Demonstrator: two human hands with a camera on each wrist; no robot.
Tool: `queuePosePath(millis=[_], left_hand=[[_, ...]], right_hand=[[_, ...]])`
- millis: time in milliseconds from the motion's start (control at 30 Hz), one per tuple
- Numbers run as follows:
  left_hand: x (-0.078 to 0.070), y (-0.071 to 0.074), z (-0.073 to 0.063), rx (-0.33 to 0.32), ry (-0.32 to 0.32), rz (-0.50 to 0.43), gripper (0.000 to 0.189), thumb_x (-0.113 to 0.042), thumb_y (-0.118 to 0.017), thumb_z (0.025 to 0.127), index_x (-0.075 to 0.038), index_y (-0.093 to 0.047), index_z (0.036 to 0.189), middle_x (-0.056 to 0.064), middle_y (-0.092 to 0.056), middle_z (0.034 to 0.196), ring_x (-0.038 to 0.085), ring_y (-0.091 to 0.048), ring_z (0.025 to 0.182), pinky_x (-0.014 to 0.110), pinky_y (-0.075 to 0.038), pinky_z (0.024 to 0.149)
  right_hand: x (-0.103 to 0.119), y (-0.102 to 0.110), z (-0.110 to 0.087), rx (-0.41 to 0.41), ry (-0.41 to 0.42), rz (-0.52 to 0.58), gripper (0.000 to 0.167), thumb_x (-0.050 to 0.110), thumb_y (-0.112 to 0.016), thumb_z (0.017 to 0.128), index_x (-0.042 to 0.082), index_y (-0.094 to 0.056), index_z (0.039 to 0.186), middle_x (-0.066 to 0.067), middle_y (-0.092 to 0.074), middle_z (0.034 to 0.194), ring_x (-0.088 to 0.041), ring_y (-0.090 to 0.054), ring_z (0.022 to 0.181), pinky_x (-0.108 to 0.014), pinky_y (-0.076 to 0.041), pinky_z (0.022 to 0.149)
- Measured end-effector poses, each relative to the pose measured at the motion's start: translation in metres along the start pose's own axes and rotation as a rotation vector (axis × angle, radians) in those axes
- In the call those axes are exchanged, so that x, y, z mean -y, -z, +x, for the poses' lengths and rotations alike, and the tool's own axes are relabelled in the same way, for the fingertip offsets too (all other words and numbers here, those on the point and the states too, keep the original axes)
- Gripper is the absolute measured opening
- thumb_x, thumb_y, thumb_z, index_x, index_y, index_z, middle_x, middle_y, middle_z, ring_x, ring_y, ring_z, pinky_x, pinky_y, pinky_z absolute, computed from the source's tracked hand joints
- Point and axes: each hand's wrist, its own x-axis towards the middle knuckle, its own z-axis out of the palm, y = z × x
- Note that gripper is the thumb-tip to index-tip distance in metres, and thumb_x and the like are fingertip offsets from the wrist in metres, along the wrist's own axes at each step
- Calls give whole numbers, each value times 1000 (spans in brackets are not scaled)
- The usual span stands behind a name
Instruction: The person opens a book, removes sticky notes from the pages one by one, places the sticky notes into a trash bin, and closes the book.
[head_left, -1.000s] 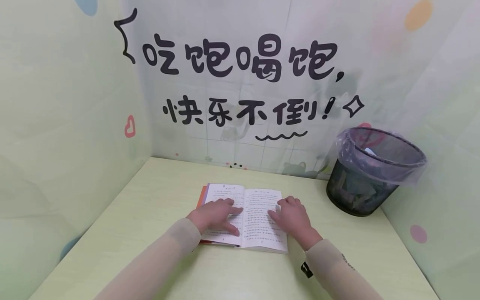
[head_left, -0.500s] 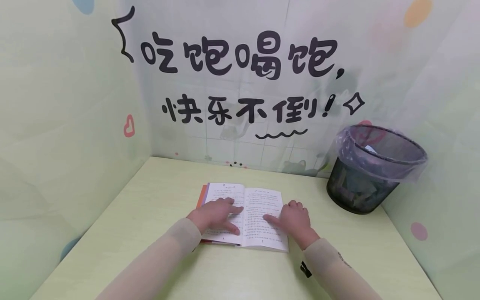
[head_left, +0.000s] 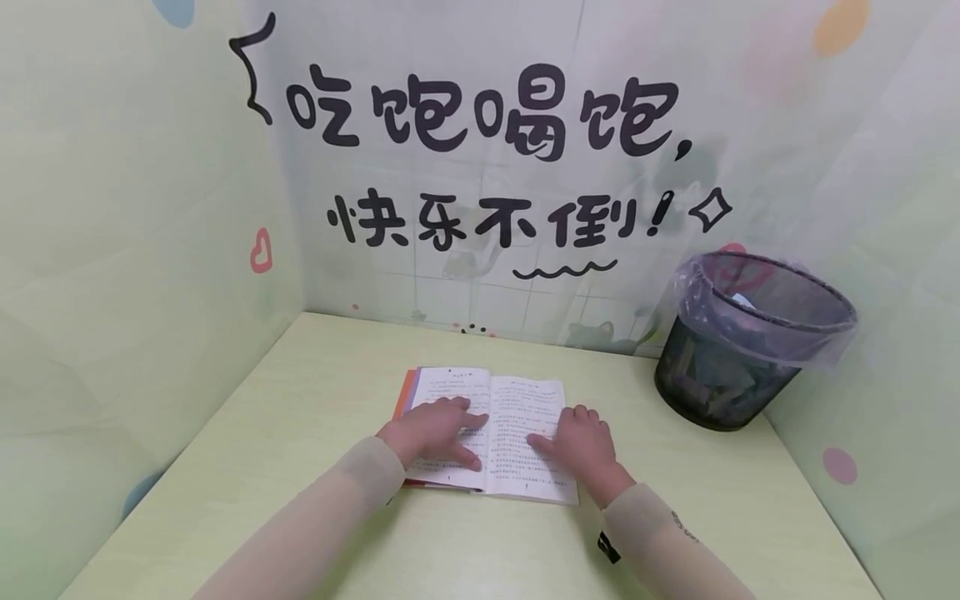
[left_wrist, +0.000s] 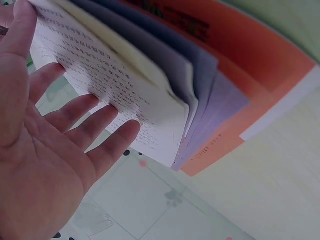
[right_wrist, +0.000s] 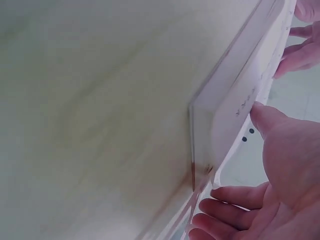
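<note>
A printed book (head_left: 525, 400) lies spread on the table in the head view, its orange and purple cover edge showing at the left. My left hand (head_left: 438, 431) rests on the left page with fingers spread. In the left wrist view, that hand's fingertips (left_wrist: 131, 129) touch the printed page, and layered leaves fan above an orange cover. At the right page's outer edge is my right hand (head_left: 581, 446), thumb laid over the print. The right wrist view shows its thumb (right_wrist: 265, 116) against the page and the other fingers (right_wrist: 227, 212) along the edge of the leaves.
A black mesh wastebasket (head_left: 705, 383) with a translucent purple liner stands at the back right of the table (head_left: 247, 417). Printed wall sheets (head_left: 480, 308) with large black lettering enclose the back and sides. A small black object (head_left: 608, 547) shows beside the right sleeve.
My right hand's fingers have shifted off the right page to its outer edge, and the thumb has slid slightly inward over the page. The left hand stays in place.
</note>
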Motion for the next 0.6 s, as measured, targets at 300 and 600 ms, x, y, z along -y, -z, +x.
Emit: queuePosePath(millis=[300,600], left_hand=[[0,-1,0,0,0,-6,84,-56,-91,85,-33,-60,159,11,-47,173,40,-43,161,61,-40,130],[2,3,-3,-13,-3,-17,83,-56,-91,86,-34,-59,160,9,-46,175,39,-41,162,63,-39,130]], right_hand=[[5,8,-7,-38,71,64,74,51,-78,98,-7,-63,141,-25,-68,134,-41,-66,122,-57,-54,112],[15,27,-12,-63,175,252,44,36,-62,110,8,-66,144,-12,-74,137,-30,-75,117,-53,-63,101]])
